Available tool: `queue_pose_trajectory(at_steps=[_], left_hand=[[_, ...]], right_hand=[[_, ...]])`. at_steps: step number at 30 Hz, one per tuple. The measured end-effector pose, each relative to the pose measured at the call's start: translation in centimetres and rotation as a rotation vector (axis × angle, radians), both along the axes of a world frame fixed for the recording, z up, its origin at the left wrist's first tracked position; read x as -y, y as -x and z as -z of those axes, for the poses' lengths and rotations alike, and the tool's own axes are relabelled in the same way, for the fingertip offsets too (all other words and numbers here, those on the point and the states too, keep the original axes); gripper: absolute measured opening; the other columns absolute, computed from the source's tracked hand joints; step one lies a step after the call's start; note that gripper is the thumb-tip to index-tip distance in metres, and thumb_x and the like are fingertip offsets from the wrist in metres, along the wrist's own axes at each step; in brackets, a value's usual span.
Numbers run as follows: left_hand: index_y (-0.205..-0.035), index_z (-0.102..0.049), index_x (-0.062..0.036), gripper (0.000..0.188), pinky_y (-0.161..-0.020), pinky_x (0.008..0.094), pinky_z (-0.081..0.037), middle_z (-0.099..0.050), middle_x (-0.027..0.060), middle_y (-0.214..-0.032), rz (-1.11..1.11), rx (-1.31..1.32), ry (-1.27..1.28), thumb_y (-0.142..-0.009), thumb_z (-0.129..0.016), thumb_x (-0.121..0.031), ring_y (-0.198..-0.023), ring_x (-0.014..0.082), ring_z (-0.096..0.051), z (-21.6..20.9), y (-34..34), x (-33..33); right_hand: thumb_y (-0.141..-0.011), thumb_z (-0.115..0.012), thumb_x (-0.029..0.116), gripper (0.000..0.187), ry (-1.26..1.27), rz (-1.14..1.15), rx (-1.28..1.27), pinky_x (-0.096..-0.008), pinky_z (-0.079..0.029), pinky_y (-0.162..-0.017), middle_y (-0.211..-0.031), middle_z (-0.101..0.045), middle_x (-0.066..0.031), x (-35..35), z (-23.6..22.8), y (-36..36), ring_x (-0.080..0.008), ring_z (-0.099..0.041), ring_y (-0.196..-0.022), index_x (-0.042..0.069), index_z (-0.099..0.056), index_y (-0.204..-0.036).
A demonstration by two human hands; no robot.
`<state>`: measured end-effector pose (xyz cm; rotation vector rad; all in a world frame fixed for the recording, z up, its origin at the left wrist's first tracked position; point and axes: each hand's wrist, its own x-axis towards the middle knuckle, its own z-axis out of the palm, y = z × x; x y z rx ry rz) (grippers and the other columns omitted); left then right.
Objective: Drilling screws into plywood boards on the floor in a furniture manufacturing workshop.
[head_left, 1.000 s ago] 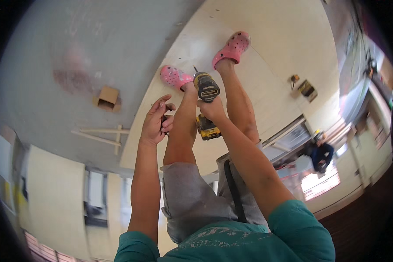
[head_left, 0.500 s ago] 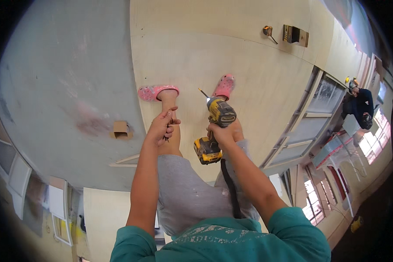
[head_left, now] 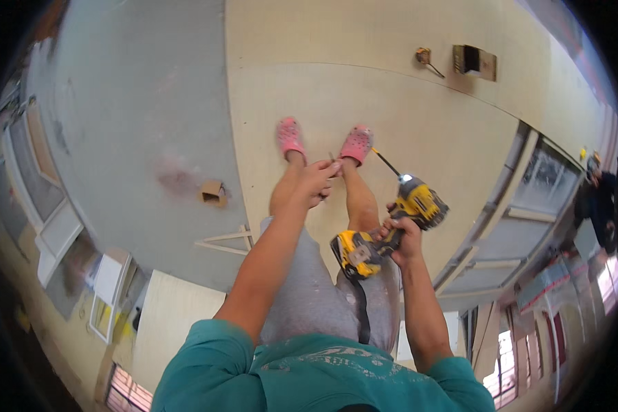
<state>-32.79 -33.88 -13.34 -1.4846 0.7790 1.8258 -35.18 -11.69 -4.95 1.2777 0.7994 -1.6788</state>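
Held in my right hand (head_left: 406,237) is a yellow-and-black cordless impact driver (head_left: 419,200), gripped around its handle. Its long bit points up and left toward my right clog, and the battery end hangs toward my lap. My left hand (head_left: 314,182) is closed in a pinch above my legs, with thin dark screws (head_left: 332,157) poking out from between the fingers; how many is hidden. The two hands are apart. Below them, my feet in pink clogs (head_left: 356,145) stand on a pale wooden sheet (head_left: 295,89).
A tape measure (head_left: 424,56) and an open small box (head_left: 475,63) lie on the sheet, far right. Another small carton (head_left: 213,193) sits on the grey surface (head_left: 151,123) at left. Wooden frames (head_left: 508,213) stand along the right. A person (head_left: 601,199) is at the far right.
My left foot has stepped right, closer to the other. My left hand has moved right, and the driver has swung right, its bit now tilted further left.
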Motion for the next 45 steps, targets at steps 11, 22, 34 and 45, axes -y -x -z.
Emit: queue_pose_trajectory(at_steps=[11, 22, 34, 45], left_hand=[[-0.097, -0.054, -0.0077, 0.015, -0.036, 0.0166, -0.026, -0.053, -0.0003, -0.079, -0.245, -0.010, 0.012, -0.086, -0.052, -0.016, -0.045, 0.0021, -0.031, 2.3, 1.9, -1.5], [-0.092, -0.056, -0.0059, 0.015, -0.037, 0.0141, -0.027, -0.048, -0.0032, -0.071, -0.353, -0.112, -0.061, -0.086, -0.053, -0.019, -0.047, 0.0009, -0.033, -0.5, 3.1, -0.8], [-0.089, -0.056, -0.0052, 0.012, -0.037, 0.0153, -0.025, -0.052, -0.0014, -0.073, -0.332, -0.140, -0.105, -0.085, -0.054, -0.017, -0.045, 0.0006, -0.030, -0.4, 2.3, -3.3], [-0.093, -0.055, -0.0027, 0.014, -0.037, 0.0150, -0.026, -0.041, -0.0016, -0.070, -0.495, -0.126, -0.049, -0.085, -0.052, -0.014, -0.046, 0.0018, -0.031, -0.3, 1.5, -2.6]], right_hand=[[-0.063, -0.054, 0.004, 0.046, 0.108, -0.279, -0.268, -0.0280, -0.046, -0.059, -0.067, -0.050, -0.0054, -2.4, -3.6, -0.4, -0.0158, -0.052, -0.059, -0.001, -0.043, -0.107], [-0.064, -0.054, 0.002, 0.048, 0.213, -0.304, -0.334, -0.0245, -0.044, -0.058, -0.067, -0.048, -0.0030, -2.0, -5.5, 0.8, -0.0125, -0.049, -0.059, -0.003, -0.041, -0.111], [-0.064, -0.054, 0.003, 0.048, 0.110, -0.406, -0.259, -0.0258, -0.045, -0.058, -0.068, -0.050, -0.0049, -3.6, -5.2, 0.2, -0.0146, -0.052, -0.058, -0.001, -0.043, -0.110], [-0.063, -0.055, 0.001, 0.048, 0.154, -0.474, -0.228, -0.0263, -0.045, -0.058, -0.069, -0.051, -0.0054, -2.9, -5.0, 1.4, -0.0152, -0.053, -0.059, -0.002, -0.045, -0.110]])
